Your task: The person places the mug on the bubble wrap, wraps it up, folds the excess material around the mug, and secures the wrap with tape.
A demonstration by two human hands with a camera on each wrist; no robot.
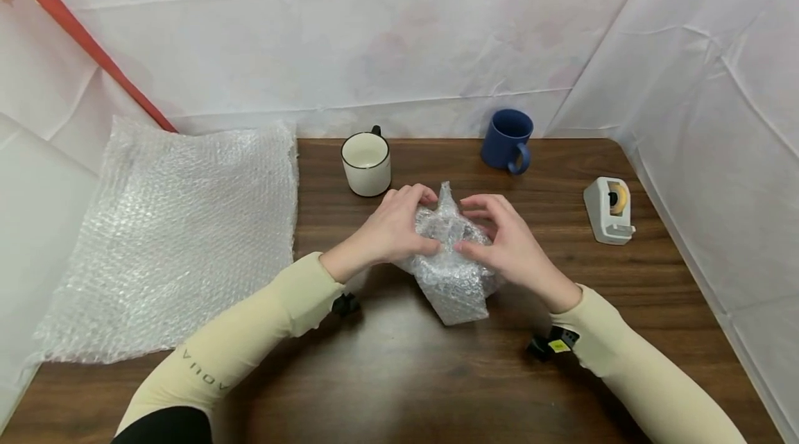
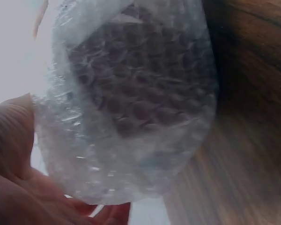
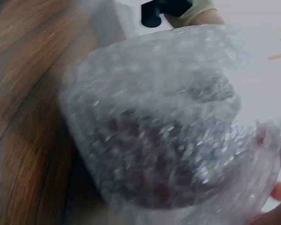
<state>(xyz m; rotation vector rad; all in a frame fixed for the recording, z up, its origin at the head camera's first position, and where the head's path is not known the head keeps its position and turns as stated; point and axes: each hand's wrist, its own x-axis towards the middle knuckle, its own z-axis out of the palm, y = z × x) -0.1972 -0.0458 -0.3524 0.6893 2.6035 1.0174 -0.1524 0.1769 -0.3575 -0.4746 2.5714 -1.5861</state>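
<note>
A bundle of bubble wrap (image 1: 451, 270) sits on the table between both hands, its top gathered into an upright twist. In the left wrist view, something dark shows through the layers of the wrapped bundle (image 2: 136, 84); its kind is hidden. My left hand (image 1: 402, 225) grips the bundle's left side, thumb on the front and fingers bent around the back. On the other side my right hand (image 1: 502, 239) holds the wrap, thumb pressed near the top and fingers curled behind. In the right wrist view the bundle (image 3: 154, 140) bulges, and only fingertips of that hand show.
A large sheet of bubble wrap (image 1: 187, 236) covers the left of the wooden table (image 1: 374, 374). A white mug (image 1: 367, 165) with a black rim and a blue mug (image 1: 505, 139) stand at the back. A tape dispenser (image 1: 608, 211) is at the right.
</note>
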